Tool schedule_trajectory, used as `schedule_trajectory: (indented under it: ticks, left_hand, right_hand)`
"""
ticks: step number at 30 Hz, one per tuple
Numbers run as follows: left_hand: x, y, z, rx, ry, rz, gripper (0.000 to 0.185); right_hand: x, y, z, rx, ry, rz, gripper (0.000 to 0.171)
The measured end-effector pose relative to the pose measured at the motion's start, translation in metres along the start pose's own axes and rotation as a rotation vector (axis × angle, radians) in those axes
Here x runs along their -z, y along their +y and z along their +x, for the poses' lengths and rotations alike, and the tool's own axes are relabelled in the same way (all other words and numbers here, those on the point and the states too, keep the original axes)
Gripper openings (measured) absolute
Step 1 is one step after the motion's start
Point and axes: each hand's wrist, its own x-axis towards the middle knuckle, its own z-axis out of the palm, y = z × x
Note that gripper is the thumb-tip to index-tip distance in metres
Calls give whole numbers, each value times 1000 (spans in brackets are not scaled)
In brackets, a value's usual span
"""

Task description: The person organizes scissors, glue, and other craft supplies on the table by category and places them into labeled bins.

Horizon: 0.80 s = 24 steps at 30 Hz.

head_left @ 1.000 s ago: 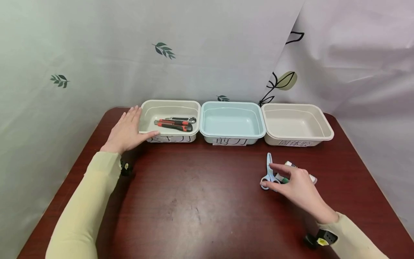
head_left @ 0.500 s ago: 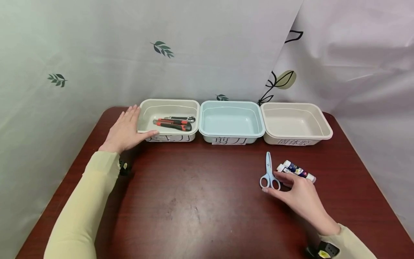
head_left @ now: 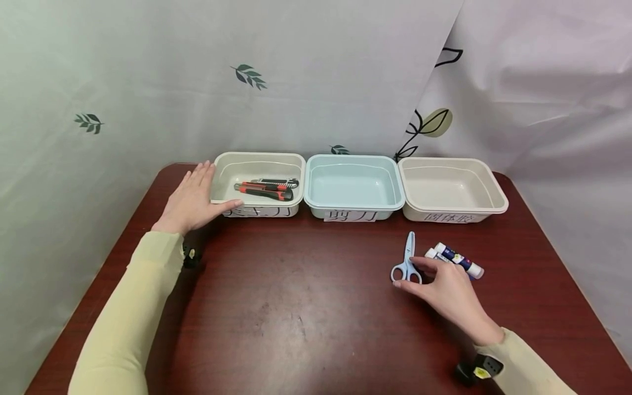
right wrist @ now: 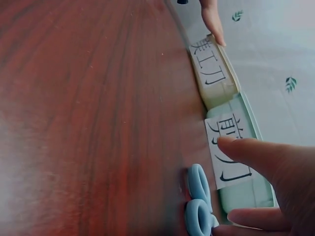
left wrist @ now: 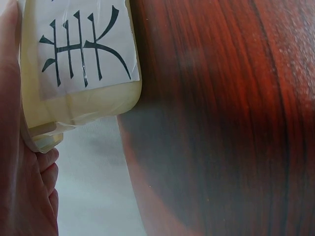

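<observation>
My left hand (head_left: 190, 200) rests on the left corner of a cream bin (head_left: 261, 156), fingers straight along its side rim and thumb over the front rim. Utility knives (head_left: 266, 192) lie inside, red-and-black and grey-and-black. On the table, light blue scissors (head_left: 409, 249) point away from me. My right hand (head_left: 451, 291) is over their handle side, thumb and fingers apart; in the right wrist view fingertips (right wrist: 224, 229) meet the scissors (right wrist: 198, 187), while the thumb stands clear of them. Two glue sticks (head_left: 461, 260) lie just beyond this hand, one partly hidden by it.
A light blue bin (head_left: 355, 211) stands in the middle of the row, and a beige bin (head_left: 451, 211) at its right end. Each bin has a handwritten paper label in front. Behind the dark red table (head_left: 296, 307) hangs a pale leaf-patterned curtain (head_left: 316, 71).
My right hand dipped toward me, then came back left and slightly forward. The scissors' handles have shifted a little left, turning them slightly. The left hand stays in place.
</observation>
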Motion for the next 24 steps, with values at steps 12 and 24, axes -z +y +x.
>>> schedule_trajectory:
  ticks: [12, 24]
  left_hand:
    - [0, 2, -1, 1, -2, -2, 120]
    - [1, 1, -2, -1, -3, 1, 120]
  right_hand:
    - [-11, -6, 16, 74, -51, -27, 43]
    - [-10, -7, 19, 134, -84, -39, 44]
